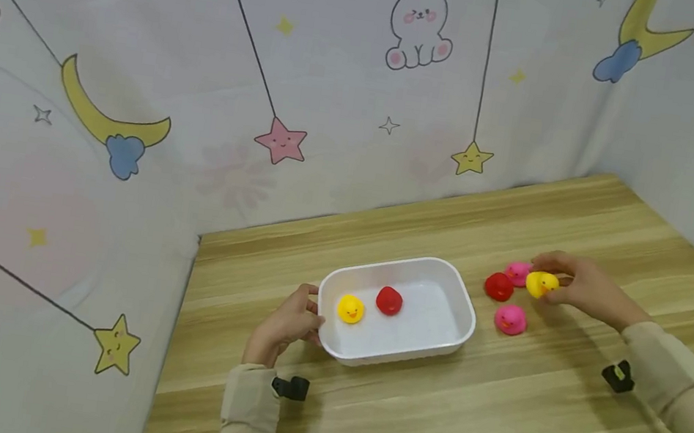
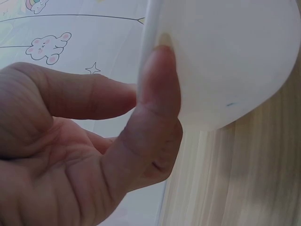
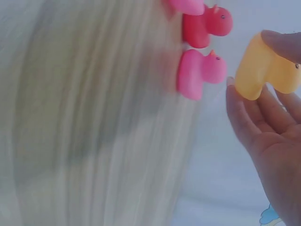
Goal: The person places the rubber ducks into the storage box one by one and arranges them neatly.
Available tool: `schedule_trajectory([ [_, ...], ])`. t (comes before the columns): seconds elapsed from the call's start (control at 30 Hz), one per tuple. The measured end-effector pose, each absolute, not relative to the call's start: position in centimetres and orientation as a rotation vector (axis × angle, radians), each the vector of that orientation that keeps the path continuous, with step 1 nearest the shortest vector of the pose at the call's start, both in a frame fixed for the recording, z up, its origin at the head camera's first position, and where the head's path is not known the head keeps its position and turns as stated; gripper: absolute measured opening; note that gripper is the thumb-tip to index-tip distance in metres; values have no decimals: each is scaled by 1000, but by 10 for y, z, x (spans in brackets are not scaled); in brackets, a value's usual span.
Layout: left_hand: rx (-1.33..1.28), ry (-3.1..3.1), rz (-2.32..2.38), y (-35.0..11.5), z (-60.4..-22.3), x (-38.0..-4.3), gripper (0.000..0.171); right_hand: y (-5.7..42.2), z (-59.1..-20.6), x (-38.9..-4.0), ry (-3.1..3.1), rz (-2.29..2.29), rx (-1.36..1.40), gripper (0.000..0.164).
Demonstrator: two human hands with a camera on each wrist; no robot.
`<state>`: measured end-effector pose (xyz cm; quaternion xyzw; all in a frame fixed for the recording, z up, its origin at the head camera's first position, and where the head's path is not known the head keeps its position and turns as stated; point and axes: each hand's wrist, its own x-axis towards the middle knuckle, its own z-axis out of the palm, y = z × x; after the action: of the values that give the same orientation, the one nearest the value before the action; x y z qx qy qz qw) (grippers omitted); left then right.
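My left hand [image 1: 291,321] pinches the left end of a white plastic tray [image 1: 432,319], with its rim between thumb and finger in the left wrist view. Inside the tray lie a yellow rubber duck [image 1: 350,309] and a red rubber duck [image 1: 389,301]. To the right of the tray, my right hand [image 1: 596,290] holds another yellow rubber duck [image 3: 256,68] between thumb and fingers, raised off the table in the right wrist view. Beside it on the table are a red duck [image 1: 499,287], a pink duck [image 1: 516,273] and a nearer pink duck [image 1: 511,319].
Everything stands on a wood-grain table [image 1: 397,431]. A white cloth [image 1: 352,84] printed with rabbits, moons and stars hangs along its back and sides. Each sleeve carries a small black wrist mount [image 1: 291,388].
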<state>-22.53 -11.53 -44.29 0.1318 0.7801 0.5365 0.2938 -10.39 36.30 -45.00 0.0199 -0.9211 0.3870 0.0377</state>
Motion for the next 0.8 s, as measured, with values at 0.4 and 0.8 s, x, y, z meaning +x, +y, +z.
schedule_trajectory([
  [0.4,347,2064,1432,-117,-442,-227,57,345,-434,-118,-2686,1383,193,69],
  [0.8,348,2055,1431,-119,-441,-227,58,317,-425,-145,-2640,1551,331,69],
])
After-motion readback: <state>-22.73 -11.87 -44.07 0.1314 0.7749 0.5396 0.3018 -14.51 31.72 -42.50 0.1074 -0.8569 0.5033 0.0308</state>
